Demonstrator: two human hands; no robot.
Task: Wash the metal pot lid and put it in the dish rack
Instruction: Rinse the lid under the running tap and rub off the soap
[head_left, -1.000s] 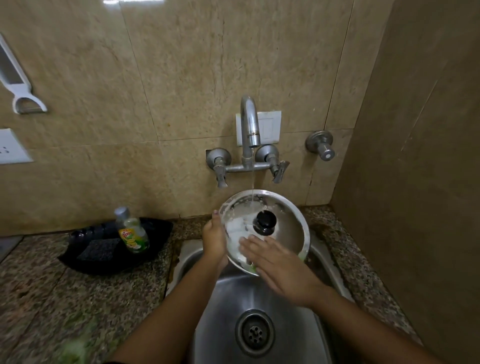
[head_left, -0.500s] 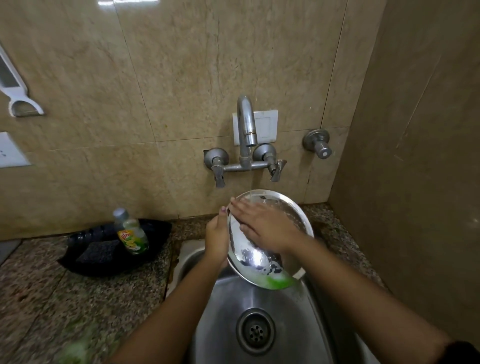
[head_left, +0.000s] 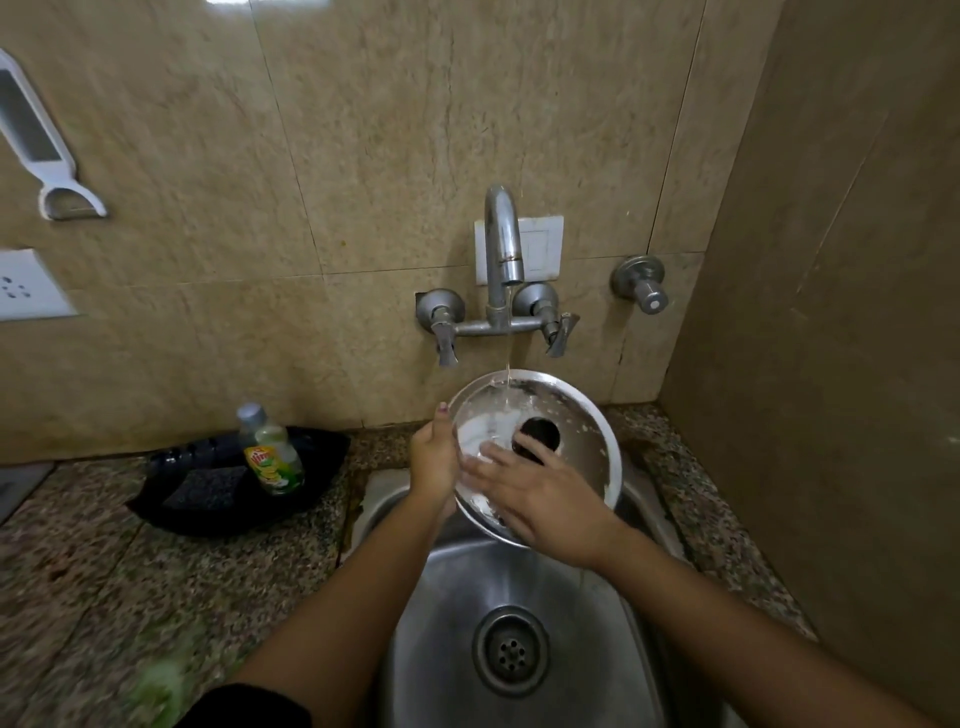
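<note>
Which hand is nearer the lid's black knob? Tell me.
Right. The right hand lies flat on the lid, fingertips beside the black knob. The left hand grips the lid's left rim, farther away.

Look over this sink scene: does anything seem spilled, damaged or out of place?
Nothing stands out. The soapy pot lid is held tilted over the sink under the faucet stream, left hand gripping its rim, right hand rubbing it.
</note>
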